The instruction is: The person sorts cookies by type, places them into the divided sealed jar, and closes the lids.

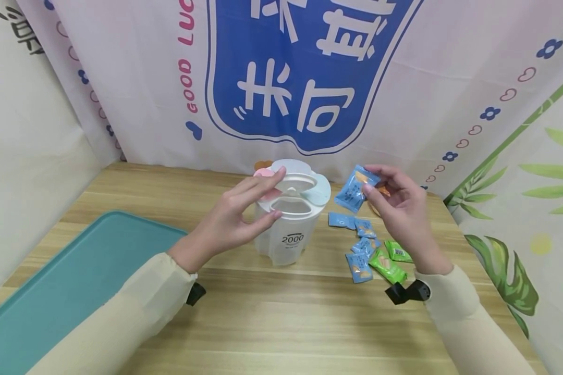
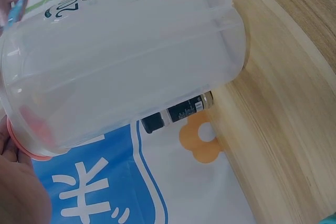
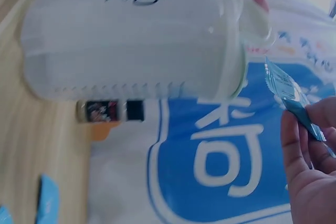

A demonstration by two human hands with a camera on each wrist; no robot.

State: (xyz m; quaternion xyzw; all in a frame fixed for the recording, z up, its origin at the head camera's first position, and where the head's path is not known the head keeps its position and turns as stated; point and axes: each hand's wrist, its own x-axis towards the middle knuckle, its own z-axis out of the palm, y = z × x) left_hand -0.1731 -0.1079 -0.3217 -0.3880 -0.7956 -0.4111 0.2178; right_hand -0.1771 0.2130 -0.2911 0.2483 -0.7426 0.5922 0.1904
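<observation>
Pinching a packet [image 1: 353, 191] in our right hand [image 1: 407, 208].
Our left hand [image 1: 234, 214] spreads over the tub [image 1: 283, 251]; aiming inside seems next.

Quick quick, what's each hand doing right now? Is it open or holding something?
Left hand: open, fingers at the lid of the container.
Right hand: closed, holding a blue packet.

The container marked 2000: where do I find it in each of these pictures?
Head: the container stands near the centre, partly behind the left hand.
Left wrist: large and sideways, from the left edge across the upper part.
Right wrist: sideways, across the upper left.
Shared landmark: the large blue printed panel.
</observation>
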